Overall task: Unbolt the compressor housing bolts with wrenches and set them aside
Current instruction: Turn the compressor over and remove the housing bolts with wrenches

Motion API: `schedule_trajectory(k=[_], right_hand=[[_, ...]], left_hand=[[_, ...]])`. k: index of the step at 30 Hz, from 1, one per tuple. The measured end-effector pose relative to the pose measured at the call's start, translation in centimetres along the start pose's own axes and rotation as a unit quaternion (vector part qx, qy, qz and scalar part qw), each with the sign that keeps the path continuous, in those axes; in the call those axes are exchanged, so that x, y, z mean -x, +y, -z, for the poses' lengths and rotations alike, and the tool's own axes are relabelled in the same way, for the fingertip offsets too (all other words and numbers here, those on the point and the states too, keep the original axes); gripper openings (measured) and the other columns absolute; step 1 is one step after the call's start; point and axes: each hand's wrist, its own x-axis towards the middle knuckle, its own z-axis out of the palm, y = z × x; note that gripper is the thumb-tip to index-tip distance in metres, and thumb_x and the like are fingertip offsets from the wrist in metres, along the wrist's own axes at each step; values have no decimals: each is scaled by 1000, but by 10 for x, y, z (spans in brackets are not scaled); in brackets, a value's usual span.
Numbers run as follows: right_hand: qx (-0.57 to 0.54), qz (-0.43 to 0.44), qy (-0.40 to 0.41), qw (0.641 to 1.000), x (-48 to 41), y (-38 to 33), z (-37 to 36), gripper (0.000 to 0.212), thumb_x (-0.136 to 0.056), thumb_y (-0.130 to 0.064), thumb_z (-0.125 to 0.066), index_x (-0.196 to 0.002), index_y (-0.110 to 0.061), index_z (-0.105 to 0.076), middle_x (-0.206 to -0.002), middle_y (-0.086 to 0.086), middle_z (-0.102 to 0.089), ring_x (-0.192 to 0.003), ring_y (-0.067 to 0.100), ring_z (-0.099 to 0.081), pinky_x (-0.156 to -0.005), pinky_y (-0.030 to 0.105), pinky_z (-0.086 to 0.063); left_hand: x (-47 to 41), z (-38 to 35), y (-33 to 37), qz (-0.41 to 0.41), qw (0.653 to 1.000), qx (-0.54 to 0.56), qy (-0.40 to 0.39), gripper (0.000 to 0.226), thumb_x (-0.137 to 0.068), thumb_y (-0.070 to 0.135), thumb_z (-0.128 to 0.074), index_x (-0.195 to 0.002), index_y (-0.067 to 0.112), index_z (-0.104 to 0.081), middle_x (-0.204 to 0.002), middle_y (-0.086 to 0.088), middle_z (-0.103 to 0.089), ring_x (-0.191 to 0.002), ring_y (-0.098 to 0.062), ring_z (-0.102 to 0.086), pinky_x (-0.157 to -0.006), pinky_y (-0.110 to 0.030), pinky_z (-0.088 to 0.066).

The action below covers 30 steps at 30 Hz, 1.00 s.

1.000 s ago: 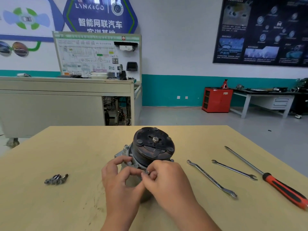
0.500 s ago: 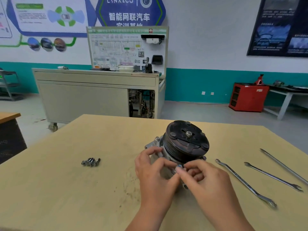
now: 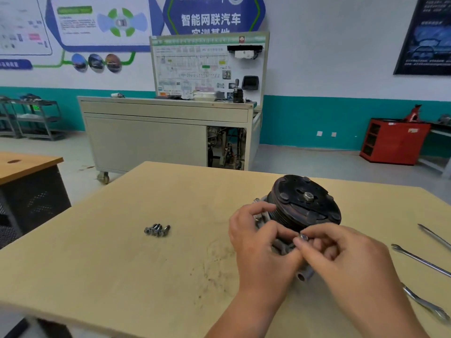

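Note:
The compressor point(image 3: 303, 203) stands on the wooden table point(image 3: 122, 264), its black pulley face tilted up and away from me. My left hand point(image 3: 256, 242) grips the grey housing below the pulley. My right hand point(image 3: 341, 259) pinches the head of a bolt point(image 3: 303, 237) between thumb and fingertips at the housing's near edge. How much of the bolt's shank sits in the housing is hidden by my fingers. Several removed bolts point(image 3: 157, 230) lie in a small cluster on the table to the left.
Two wrenches point(image 3: 419, 259) point(image 3: 425, 303) and a thin tool shaft point(image 3: 434, 236) lie at the table's right edge. A second table point(image 3: 22, 164) stands at the left. A grey wheeled cabinet point(image 3: 166, 132) and a red cabinet point(image 3: 393, 141) stand behind.
The view has swung left, so the compressor and my hands now sit further right in frame. My hands stay on the housing, my right fingers still pinching the bolt head.

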Motion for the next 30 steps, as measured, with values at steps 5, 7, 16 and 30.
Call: schedule_trajectory(k=[5, 7, 16, 30], right_hand=[[-78, 90, 28, 992, 10, -23, -6, 16, -66, -25, -69, -73, -38, -66, -83, -13, -60, -70, -4, -58, -60, 1, -39], [-96, 108, -15, 989, 14, -28, -30, 15, -71, -19, -68, -76, -33, -70, -85, -14, -61, -78, -8, -58, -65, 2, -40], [-92, 27, -312, 945, -6, -75, -223, 14, -84, -21, -66, -96, -15, -71, -95, 5, -72, -91, 17, -65, -79, 23, -47], [27, -9, -344, 939, -12, -92, -325, 25, -88, -23, -57, -109, -12, -66, -114, 11, -64, -107, 26, -59, -85, 30, -47]], left_hand=[[-6, 27, -5, -56, 998, 23, 19, 17, -63, 31, -74, -72, 30, -59, -112, 20, -45, -109, -8, -44, -92, -24, -34], [-1, 51, -25, -16, 1000, 13, 21, 19, -61, 33, -71, -76, 33, -58, -104, 26, -41, -102, -5, -44, -89, -16, -33], [-4, 177, -147, 187, 970, -150, -50, 41, -69, -9, -73, -74, 30, -60, -77, 8, -64, -79, -3, -61, -72, -14, -47], [-32, 214, -212, 235, 901, -309, -193, 27, -74, 5, -68, -95, 22, -70, -97, 5, -70, -96, -17, -60, -76, -25, -39]])
